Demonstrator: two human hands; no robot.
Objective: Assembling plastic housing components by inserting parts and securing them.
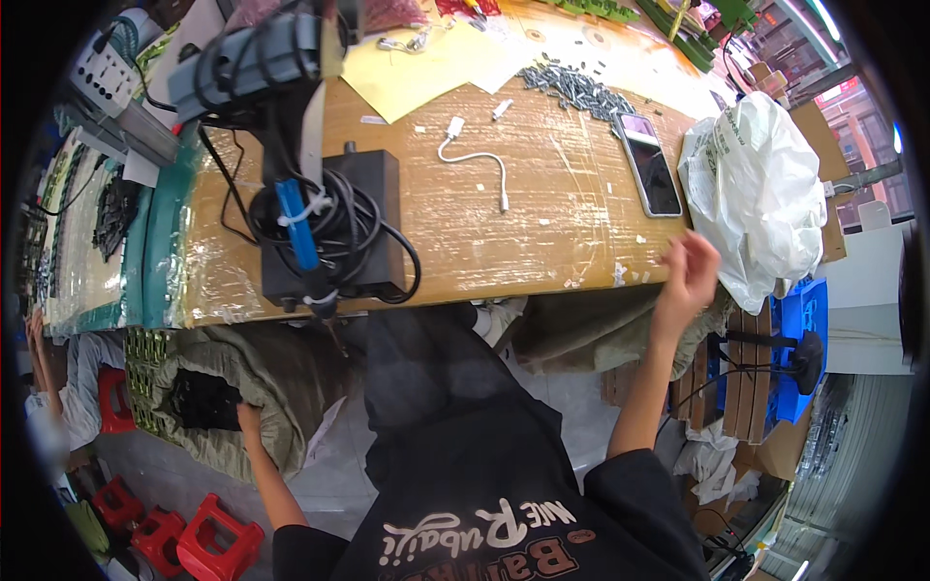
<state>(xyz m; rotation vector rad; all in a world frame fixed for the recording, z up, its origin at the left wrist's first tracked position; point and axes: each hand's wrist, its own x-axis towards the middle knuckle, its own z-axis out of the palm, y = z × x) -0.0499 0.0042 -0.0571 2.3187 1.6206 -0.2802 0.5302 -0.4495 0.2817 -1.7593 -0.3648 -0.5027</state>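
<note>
My left hand [249, 417] reaches into a large grey-green cloth sack [281, 363] on the floor at the left; its fingers are hidden among small black pieces [203, 399] inside. My right hand [690, 271] is raised at the table's front edge, fingers loosely bent and apart, with nothing visible in them. Nearest to it are a smartphone [651, 169] lying flat and a full white plastic bag [751, 189]. Short white cables, one a curved lead [489, 158] and one a small connector [502, 109], lie mid-table.
On the wooden table [436, 252] stands a black box [378, 208] with coiled cable and a blue-handled tool [296, 223]. Small dark grey parts [576, 85] are heaped at the back near yellow paper [417, 73]. Red stools [218, 537] stand lower left; stacked cartons [751, 373] stand right.
</note>
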